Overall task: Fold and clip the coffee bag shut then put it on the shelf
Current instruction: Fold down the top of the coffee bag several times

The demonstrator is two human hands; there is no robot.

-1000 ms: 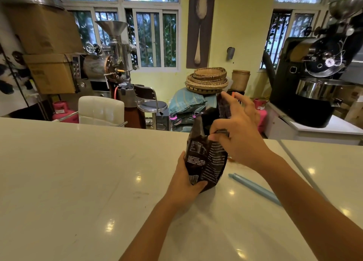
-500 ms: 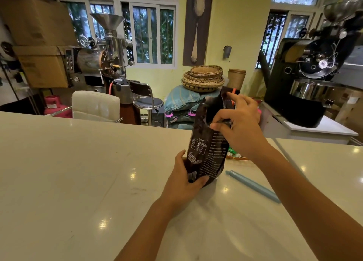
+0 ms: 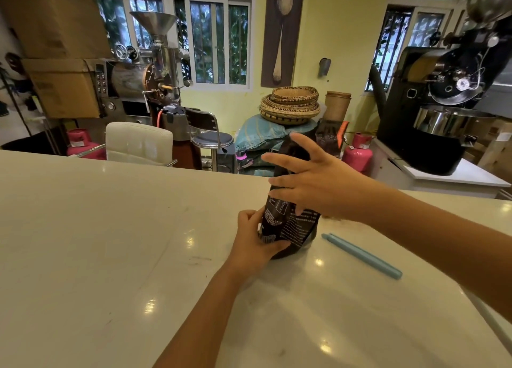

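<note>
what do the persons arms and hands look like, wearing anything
Both arms are bare from the bottom edge of the picture to the fingertips: no sleeves show. The left hand and right hand wear no gloves, and no watch, bracelet or ring can be seen on either. The fingers of the right hand are bare too, with no tape, marks or cables visible.

Both forearms bare, no sleeves; left hand (image 3: 253, 243) & right hand (image 3: 318, 184): no rings, watch, gloves.
</note>
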